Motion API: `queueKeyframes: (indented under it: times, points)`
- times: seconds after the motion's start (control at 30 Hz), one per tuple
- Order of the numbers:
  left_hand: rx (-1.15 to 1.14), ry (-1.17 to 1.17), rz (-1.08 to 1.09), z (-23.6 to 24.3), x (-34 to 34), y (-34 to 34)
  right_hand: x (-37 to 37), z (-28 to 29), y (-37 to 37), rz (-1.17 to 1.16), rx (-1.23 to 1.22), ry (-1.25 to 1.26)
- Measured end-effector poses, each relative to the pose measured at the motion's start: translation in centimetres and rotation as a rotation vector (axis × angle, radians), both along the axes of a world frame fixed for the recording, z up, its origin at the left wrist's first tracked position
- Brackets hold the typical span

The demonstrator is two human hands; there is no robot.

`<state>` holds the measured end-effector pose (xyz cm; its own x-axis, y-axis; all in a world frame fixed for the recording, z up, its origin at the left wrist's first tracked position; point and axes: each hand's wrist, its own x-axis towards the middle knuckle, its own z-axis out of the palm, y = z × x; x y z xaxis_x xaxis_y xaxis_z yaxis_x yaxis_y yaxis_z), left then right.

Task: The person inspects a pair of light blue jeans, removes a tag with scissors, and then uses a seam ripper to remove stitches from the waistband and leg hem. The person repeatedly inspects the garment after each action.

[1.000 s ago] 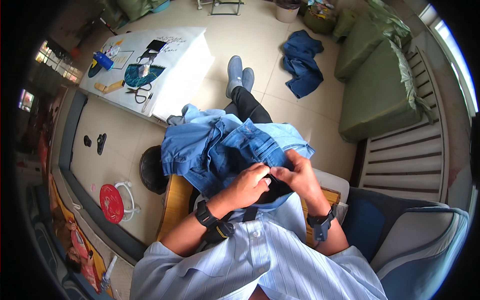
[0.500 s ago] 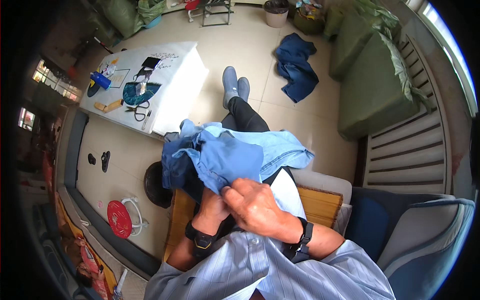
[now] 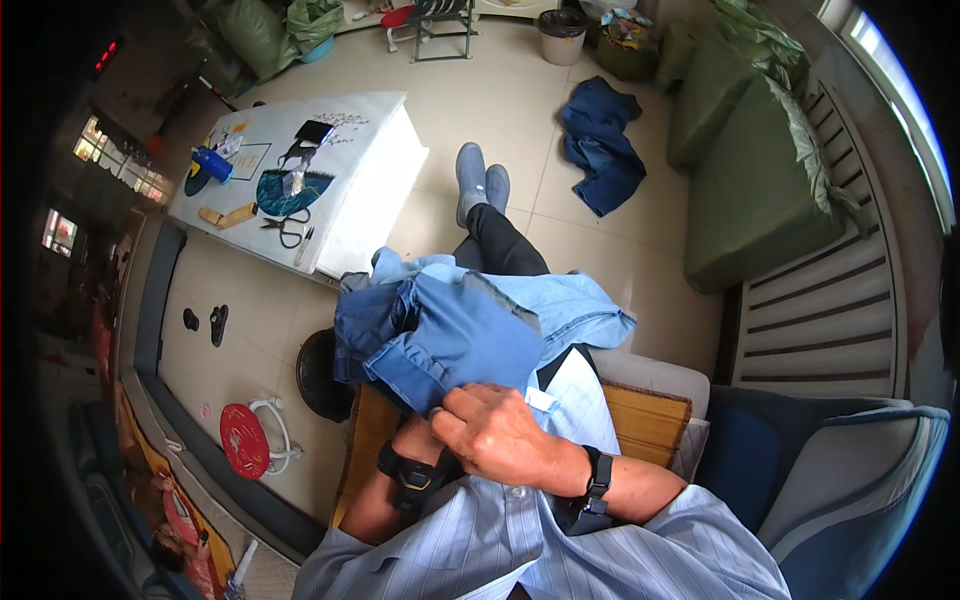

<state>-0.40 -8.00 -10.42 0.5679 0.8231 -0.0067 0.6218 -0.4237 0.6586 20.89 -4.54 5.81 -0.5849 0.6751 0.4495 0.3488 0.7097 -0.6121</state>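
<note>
A mid-blue cloth garment (image 3: 470,345) lies bunched over my lap, with a darker blue fold at its left. My right hand (image 3: 487,432) is closed in a pinch on the garment's near edge. Close against it, my left hand (image 3: 416,442) is curled at the same edge, its fingers mostly hidden behind the right hand and the cloth. Beneath and beyond lies a light blue denim piece (image 3: 575,305), trailing off to the right. A small whitish strip (image 3: 541,400) shows beside my right knuckles.
At the left stands a white table (image 3: 370,150) with scissors (image 3: 288,230), a blue bottle (image 3: 212,163) and a tan block (image 3: 236,216). Dark blue jeans (image 3: 603,140) lie on the floor ahead. A red round stool (image 3: 244,440) is at the left, green-covered bundles (image 3: 755,190) at the right.
The blue garment is spread out more over my lap, and its near edge has come lower. Both hands have drawn slightly toward me. The whole view has shifted a little.
</note>
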Motion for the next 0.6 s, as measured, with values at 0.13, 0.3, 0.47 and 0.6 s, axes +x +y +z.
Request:
queueKeyframes:
  times: [0.13,0.3,0.47,0.6]
  points:
    - [-0.047,0.086,-0.019,-2.0,-1.4,-1.1,-0.4,-0.2,0.1,0.010,-0.003,0.067]
    - [0.416,0.277,-0.176,-5.1,-2.0,-1.4,-0.5,-1.2,-0.1,0.022,-0.024,0.093]
    - [0.049,-0.067,-0.061,-2.8,-1.0,-0.3,-0.3,-1.3,0.0,0.017,-0.096,0.147]
    - [-0.682,-0.973,0.232,3.2,2.6,1.8,0.6,-2.5,0.9,-0.008,-0.206,0.319]
